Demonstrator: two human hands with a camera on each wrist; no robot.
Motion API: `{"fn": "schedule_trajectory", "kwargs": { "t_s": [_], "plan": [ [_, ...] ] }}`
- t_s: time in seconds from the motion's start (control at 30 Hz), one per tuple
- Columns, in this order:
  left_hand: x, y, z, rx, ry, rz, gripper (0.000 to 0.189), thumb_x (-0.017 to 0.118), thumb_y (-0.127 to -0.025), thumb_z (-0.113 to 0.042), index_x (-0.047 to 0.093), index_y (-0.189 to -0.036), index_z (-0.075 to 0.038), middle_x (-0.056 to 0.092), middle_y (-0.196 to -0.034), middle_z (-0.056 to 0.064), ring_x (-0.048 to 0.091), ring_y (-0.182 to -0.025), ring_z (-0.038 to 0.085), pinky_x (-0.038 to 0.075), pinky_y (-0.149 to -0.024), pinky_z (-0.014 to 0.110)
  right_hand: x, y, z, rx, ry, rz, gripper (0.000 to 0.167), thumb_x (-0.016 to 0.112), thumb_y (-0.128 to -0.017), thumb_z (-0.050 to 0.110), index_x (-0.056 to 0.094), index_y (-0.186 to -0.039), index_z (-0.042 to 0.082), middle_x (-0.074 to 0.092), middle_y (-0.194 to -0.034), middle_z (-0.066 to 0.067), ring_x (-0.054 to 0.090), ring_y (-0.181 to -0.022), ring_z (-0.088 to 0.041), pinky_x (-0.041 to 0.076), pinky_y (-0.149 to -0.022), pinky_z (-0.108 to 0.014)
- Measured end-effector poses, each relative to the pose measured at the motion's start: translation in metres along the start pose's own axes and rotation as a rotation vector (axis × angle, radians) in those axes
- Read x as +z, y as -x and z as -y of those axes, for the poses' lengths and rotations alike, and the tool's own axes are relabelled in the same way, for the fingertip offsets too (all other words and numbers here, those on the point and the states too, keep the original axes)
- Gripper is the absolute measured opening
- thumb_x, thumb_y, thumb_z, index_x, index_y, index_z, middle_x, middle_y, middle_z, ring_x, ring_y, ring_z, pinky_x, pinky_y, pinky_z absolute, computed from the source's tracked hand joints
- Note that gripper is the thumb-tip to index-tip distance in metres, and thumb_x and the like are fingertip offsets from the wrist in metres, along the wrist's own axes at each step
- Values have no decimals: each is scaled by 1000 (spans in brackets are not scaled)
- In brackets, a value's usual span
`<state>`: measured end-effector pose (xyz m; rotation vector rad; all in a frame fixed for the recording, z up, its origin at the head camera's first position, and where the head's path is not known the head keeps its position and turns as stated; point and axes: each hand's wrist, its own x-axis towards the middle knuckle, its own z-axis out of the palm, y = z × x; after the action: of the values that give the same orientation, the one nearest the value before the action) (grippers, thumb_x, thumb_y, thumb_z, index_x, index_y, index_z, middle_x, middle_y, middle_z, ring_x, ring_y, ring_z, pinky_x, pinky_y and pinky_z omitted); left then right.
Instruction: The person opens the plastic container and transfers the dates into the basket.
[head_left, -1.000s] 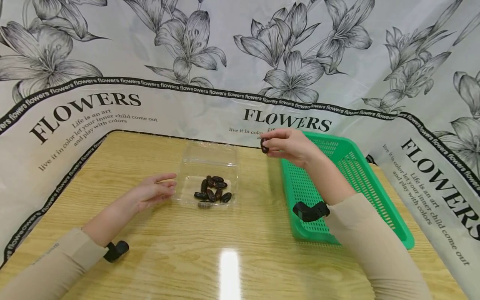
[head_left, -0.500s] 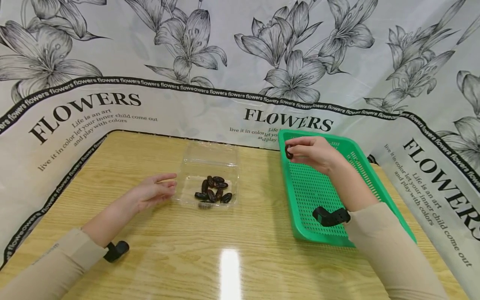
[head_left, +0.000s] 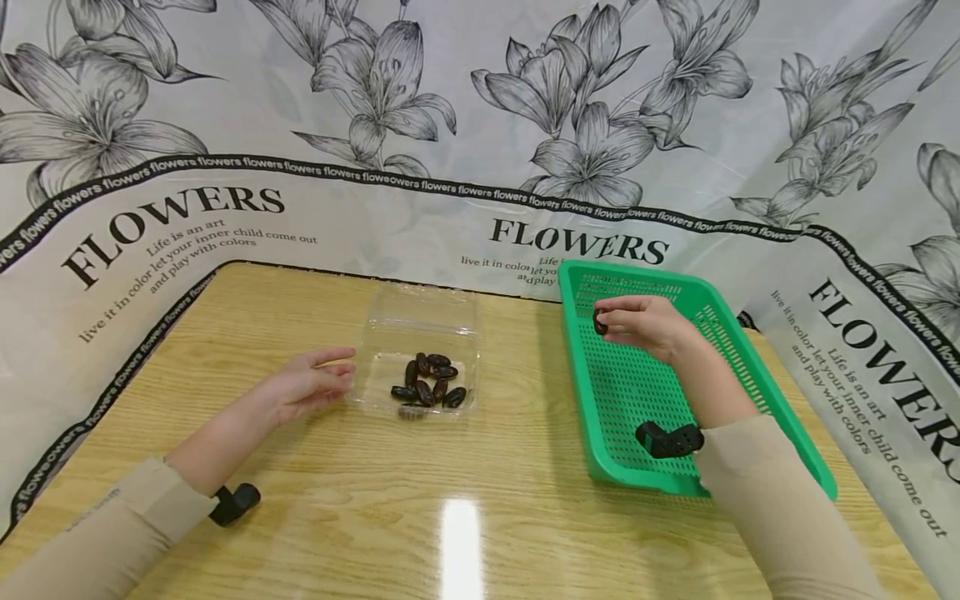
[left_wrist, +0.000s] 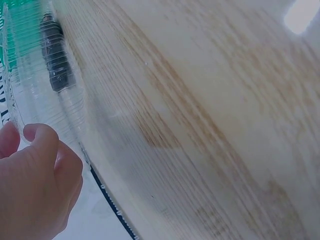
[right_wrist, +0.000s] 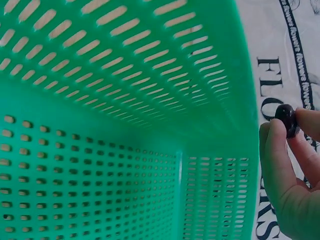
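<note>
My right hand (head_left: 647, 327) pinches a single dark brown date (head_left: 599, 322) between thumb and fingertips, over the far left part of a green plastic basket (head_left: 587, 400). The same date (right_wrist: 286, 121) shows glossy and wrinkled in the right wrist view. To the left stands a clear plastic clamshell box (head_left: 422, 314) with its lid folded back and several dates (head_left: 424, 392) inside. My left hand (head_left: 309, 386) stays at the box's left side, fingers relaxed and fingertips right at its wall. In the left wrist view the fingers (left_wrist: 42, 137) overlap the clear wall.
The basket has slotted walls, a perforated floor and a raised rim, and takes up the right side of the wooden table (head_left: 315, 500). A white cloth backdrop (head_left: 420, 225) with flowers and lettering rises behind the table. Each wrist wears a black strap mount (head_left: 670, 439).
My right hand has carried the date rightward from the gap beside the box to over the basket, then slightly nearer and lower. The left hand has stayed beside the box.
</note>
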<state>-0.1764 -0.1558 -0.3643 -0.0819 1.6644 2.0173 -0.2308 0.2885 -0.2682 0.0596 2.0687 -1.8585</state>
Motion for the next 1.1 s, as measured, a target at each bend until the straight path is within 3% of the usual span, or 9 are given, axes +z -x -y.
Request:
{"fn": "schedule_trajectory", "kwargs": {
  "t_s": [0.17, 0.43, 0.53, 0.67, 0.93, 1.1],
  "plan": [
    [0, 1, 0, 2, 13, 0, 68, 51, -91, 8, 12, -147, 4, 25, -140, 22, 52, -96, 8, 48, -74, 20, -6, -8, -12, 40, -12, -24, 25, 57, -87, -6, 70, -82, 14, 65, -84, -4, 65, -69, -12, 53, -69, -24],
    [1, 1, -1, -3, -8, -7, 67, 49, -91, 8, 13, -147, 3, 18, -145, 26, 51, -99, 9, 48, -75, 20, -10, -20, -29, 82, 40, -56, 26, 56, -88, -5, 67, -80, 17, 64, -81, -3, 63, -66, -10, 53, -71, -25],
    [0, 0, 0, -6, -5, -11, 67, 50, -91, 8, 13, -147, 3, 23, -143, 25, 51, -98, 9, 48, -76, 21, -9, -26, -37, 92, 118, -76, 19, 56, -89, -3, 65, -105, 3, 63, -80, -1, 63, -69, -9, 53, -73, -25],
    [-1, 1, 0, -6, 8, -18, 68, 51, -90, 8, 14, -147, 3, 29, -138, 21, 52, -97, 9, 48, -76, 21, -6, -34, -43, 89, 232, -85, 47, 55, -91, 0, 38, -132, -16, 61, -82, 1, 62, -73, -8, 52, -74, -26],
    [0, 1, -1, -3, -12, -16, 66, 49, -91, 8, 14, -147, 3, 20, -144, 25, 51, -98, 10, 47, -75, 20, -7, -42, -49, 110, 345, -63, 45, 54, -92, 2, 41, -131, -15, 59, -88, 0, 61, -75, -8, 52, -78, -28],
    [0, 0, 0, -2, -30, -19, 66, 49, -91, 8, 14, -147, 3, 18, -146, 26, 50, -101, 11, 47, -75, 20, -7, -47, -53, 128, 419, -62, 44, 54, -92, 4, 43, -131, -13, 57, -99, -8, 60, -75, -9, 52, -76, -28]
  ]
}}
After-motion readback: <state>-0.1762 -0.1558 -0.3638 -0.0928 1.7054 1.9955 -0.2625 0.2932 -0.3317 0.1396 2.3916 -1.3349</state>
